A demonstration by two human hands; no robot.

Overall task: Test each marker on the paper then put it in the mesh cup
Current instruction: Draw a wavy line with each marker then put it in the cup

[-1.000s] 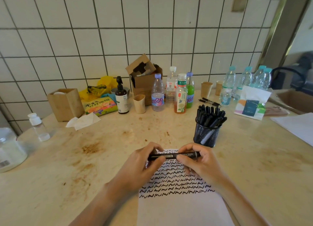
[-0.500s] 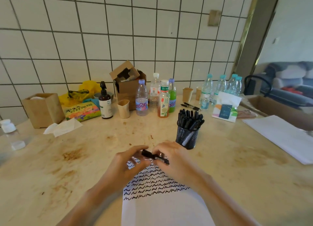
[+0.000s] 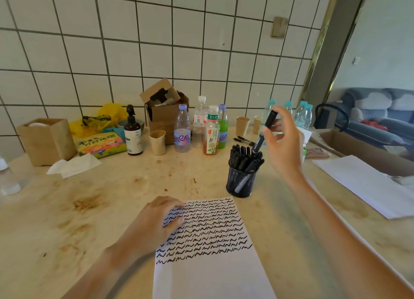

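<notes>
White paper point(image 3: 215, 274) lies nearest me on the stained beige surface point(image 3: 67, 220), its upper half filled with rows of black squiggles. My left hand point(image 3: 156, 222) rests on the sheet's upper left corner, fingers loosely bent and flat against it, gripping nothing.

Just beyond the paper's far right corner stands the black mesh cup point(image 3: 240, 182), already crowded with capped black markers. My right hand point(image 3: 283, 139) is raised above and just right of the cup, its fingers pinching one black marker point(image 3: 264, 130) by the middle of the barrel. That marker is tilted, top end leaning right, its lower end down among the caps at the cup's mouth; I cannot tell whether it touches them.

A second white sheet point(image 3: 367, 184) lies well off to the right. Farther back I see a crumpled tissue point(image 3: 74, 165), a brown paper bag point(image 3: 48, 139), a dark pump bottle point(image 3: 133, 133), an open cardboard box point(image 3: 164, 110), several drink bottles point(image 3: 201, 128) and paper cups point(image 3: 243, 125), all lined against the white tiled wall point(image 3: 156, 41).
</notes>
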